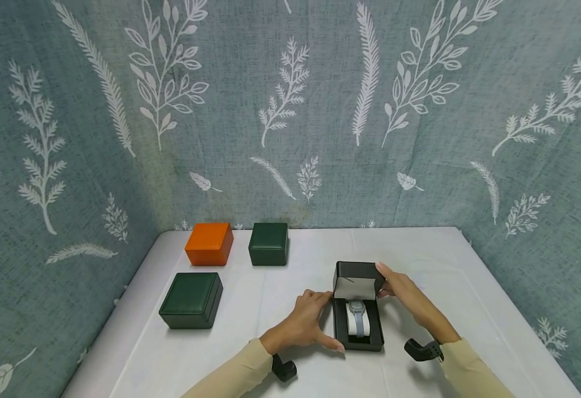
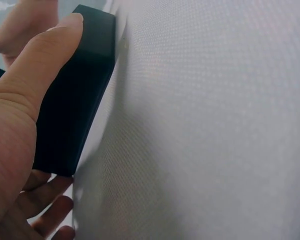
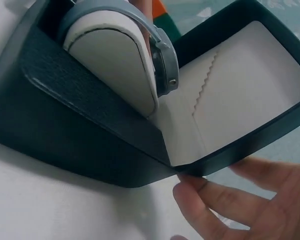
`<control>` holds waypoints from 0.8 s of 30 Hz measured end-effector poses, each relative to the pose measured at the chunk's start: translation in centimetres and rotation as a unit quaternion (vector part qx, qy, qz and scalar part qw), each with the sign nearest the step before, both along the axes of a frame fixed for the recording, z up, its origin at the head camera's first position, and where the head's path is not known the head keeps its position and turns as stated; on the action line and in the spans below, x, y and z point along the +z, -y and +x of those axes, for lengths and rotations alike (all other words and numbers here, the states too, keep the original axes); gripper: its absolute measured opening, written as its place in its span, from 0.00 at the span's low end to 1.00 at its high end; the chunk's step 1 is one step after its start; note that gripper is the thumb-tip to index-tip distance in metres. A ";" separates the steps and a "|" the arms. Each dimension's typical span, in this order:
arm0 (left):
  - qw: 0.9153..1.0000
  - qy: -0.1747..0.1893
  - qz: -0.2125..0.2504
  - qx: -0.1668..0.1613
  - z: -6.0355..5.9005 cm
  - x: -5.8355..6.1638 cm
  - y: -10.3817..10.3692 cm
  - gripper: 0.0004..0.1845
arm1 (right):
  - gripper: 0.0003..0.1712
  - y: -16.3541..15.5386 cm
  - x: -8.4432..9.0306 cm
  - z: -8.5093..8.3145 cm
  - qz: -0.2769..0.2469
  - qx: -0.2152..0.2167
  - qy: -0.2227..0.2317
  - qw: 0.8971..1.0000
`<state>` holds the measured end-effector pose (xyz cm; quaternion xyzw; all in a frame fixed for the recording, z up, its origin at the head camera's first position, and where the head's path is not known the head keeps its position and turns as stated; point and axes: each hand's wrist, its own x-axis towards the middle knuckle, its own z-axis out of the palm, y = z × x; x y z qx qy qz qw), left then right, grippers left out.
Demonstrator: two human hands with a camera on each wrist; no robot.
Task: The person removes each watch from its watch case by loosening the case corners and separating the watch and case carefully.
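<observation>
- Now, at the white table (image 1: 419, 260), we hold an open black watch box (image 1: 358, 338) with both hands, its lid (image 1: 355, 276) tipped up on the far side.
- Inside the box, a grey-blue watch (image 1: 357, 315) is wrapped round a white cushion (image 1: 365, 327); the right-wrist view shows the watch case (image 3: 165, 65) sitting on the cushion's rounded top, just in front of the lid's white lining (image 3: 240, 95).
- Our left hand (image 1: 305, 326) is clasped against the box's left wall: the left-wrist view shows the thumb (image 2: 45, 65) laid along the dark side and fingers (image 2: 50, 210) curled beneath its near corner.
- Our right hand (image 1: 402, 290) grasps the lid's right edge; its fingertips (image 3: 200, 200) sit at the hinge corner where lid meets base.
- We judge the step in hand to be working the lid, with the box braced; whether it is being opened or shut, we cannot tell from this moment alone.
- Next, we reckon, the left hand must keep the base steady while the right swings the lid on its hinge, with fingertips kept out of the seam.
- Left of the box, well apart, stand three closed boxes: an orange box (image 1: 209, 244), a small green box (image 1: 268, 244) and a larger green box (image 1: 191, 299).
- Behind the box, a leaf-print cloth (image 1: 290, 110) hangs as backdrop.
</observation>
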<state>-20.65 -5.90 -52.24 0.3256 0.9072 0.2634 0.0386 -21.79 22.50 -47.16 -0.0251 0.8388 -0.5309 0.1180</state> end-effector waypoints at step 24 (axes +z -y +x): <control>1.000 0.000 0.005 -0.001 -0.1 -0.3 0.0 0.64 | 0.52 0.3 -0.3 -0.2 -0.003 -0.050 0.009 0.999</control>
